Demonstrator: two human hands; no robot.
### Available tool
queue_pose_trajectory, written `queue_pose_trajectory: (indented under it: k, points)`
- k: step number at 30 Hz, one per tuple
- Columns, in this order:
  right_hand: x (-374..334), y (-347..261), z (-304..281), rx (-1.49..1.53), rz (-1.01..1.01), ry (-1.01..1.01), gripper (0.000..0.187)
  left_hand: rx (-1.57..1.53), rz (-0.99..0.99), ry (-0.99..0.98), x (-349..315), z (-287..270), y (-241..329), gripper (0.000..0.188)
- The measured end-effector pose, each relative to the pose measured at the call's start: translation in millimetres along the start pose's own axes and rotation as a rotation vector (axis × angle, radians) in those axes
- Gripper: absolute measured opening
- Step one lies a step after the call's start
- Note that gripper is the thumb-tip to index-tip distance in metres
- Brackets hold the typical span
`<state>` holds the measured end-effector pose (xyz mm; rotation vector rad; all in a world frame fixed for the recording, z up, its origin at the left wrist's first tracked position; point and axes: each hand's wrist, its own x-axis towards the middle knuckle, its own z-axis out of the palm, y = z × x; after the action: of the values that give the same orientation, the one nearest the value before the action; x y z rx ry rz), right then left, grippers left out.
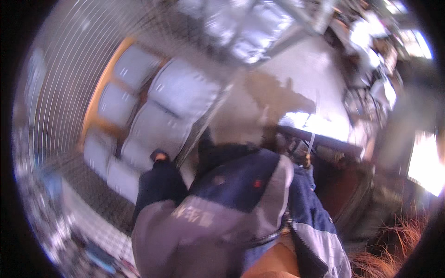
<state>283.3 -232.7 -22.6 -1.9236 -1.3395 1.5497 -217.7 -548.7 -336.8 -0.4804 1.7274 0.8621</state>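
Your left hand [160, 156] showed only as a small patch at the end of a dark sleeve [157, 185], and I could not tell whether its fingers were spread or curled, since the picture was blurred with motion. It sat right against the lower edge of the stacked white sacks [157, 111], though whether it actually touched them was not clear. Those sacks lay in 2 rough columns on an orange-framed pallet or rack [99, 88], to your left of centre, with a ribbed grey metal wall [60, 92] curving behind them and patterned metal flooring [92, 204] below. Your right hand [307, 160] appeared at the far end of your blue and grey jacket sleeve [306, 208], right of centre, and seemed to be closed around a thin pale rod or blade [312, 139] that stood nearly upright above it; the grip itself was too small and blurred to be sure of. Your jacket [232, 204], navy with grey panels and a small red mark, filled the lower middle of the view. Beyond the right hand ran a dark bar or rail [324, 139] with a bright patch of sunlit concrete floor [296, 78] behind it, where a shadow fell. Rust-coloured dry grass or fibres [394, 255] lay at the lower right.
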Motion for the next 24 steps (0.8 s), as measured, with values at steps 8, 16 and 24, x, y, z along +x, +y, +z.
queue_pose_trajectory:
  k: [8, 16, 24]
  points:
    - [-63, 57, -44, 0.366, -0.273, 0.598, 0.050, 0.478, 0.054, -0.279, 11, 213, 207, 0.043]
    - [-176, 78, -128, 0.234, -0.483, 1.484, 0.028, 1.122, 0.796, -1.039, -292, 567, 192, 0.039]
    - [-283, 196, -242, 0.539, -0.549, 2.230, 0.035, 1.093, 1.123, -2.148, -596, 699, -27, 0.025]
